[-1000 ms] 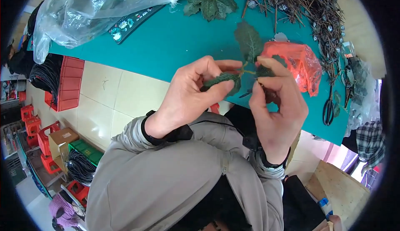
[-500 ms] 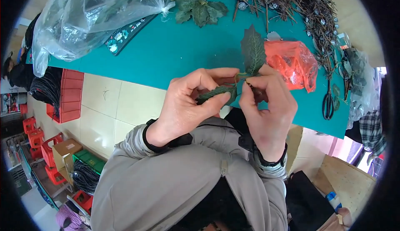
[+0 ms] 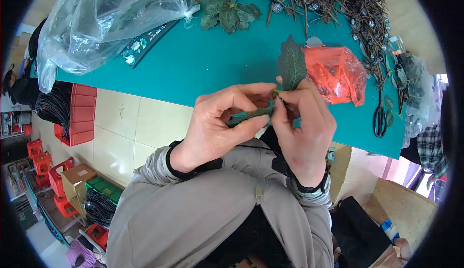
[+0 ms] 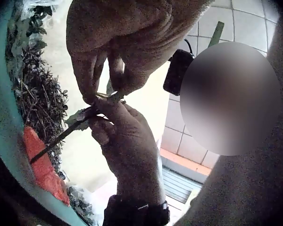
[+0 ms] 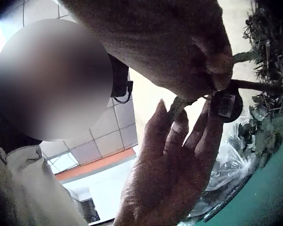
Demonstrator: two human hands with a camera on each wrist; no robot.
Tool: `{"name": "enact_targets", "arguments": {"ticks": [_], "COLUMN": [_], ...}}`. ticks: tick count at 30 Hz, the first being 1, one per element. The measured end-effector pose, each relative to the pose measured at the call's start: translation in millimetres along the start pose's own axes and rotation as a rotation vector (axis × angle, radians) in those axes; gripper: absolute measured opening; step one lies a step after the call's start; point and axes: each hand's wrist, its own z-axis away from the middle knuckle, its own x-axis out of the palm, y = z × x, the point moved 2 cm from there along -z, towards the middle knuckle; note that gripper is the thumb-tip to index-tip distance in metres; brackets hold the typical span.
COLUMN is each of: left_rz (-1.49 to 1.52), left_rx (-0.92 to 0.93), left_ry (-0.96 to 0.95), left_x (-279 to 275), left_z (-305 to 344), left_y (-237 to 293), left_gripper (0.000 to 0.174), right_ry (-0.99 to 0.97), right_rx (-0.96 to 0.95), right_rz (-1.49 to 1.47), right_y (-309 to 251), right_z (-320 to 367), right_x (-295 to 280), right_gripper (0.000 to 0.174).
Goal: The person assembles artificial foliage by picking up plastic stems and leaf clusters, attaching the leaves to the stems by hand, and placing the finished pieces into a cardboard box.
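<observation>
Both hands meet in front of the chest at a green leaf sprig. My left hand (image 3: 210,125) pinches a leaf (image 3: 249,117) between thumb and fingers, beside the sprig's joint. My right hand (image 3: 307,130) pinches the joint with thumb and forefinger, its other fingers curled. One veined leaf (image 3: 293,65) stands upright above the right fingertips. A thin brown stem (image 4: 59,143) runs out from the hands in the left wrist view. A dark round piece with a small printed label (image 5: 226,108) shows by the fingertips in the right wrist view. The fingers hide most of the joint.
On the green table (image 3: 193,70) lie a red plastic bag (image 3: 336,75), black scissors (image 3: 380,118) and a heap of brown stems (image 3: 333,7). Large green leaves (image 3: 229,9) and a clear plastic bag (image 3: 111,21) lie at the back. A red crate (image 3: 83,113) stands left.
My right hand has moved left and slightly down, closer to the left hand. The upright leaf has turned and now rises straight above the right fingertips. The left hand keeps its pinch.
</observation>
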Motion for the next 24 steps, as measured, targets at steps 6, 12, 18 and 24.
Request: {"name": "enact_targets", "arguments": {"ticks": [6,12,18,24], "left_rz": [0.423,0.307,0.421,0.337], "left_rx": [-0.223,-0.229,-0.212,-0.207], "left_ry": [0.149,0.132,0.166,0.139], "left_x": [-1,-9,-3,-2], "left_z": [-7,-7,-6,-5], "left_y": [4,-17,-25,-24], "left_gripper": [0.017,0.014,0.007,0.004], "right_ry": [0.047,0.034,0.089,0.051], "right_rx": [-0.043,-0.077,-0.132,-0.095], "right_rz": [-0.043,-0.111,-0.092,-0.119], "right_y": [-2,-8,-11,-10], "right_z": [3,4,5,7], "right_x": [1,6,4,2], "right_gripper": [0.017,0.02,0.021,0.022]}}
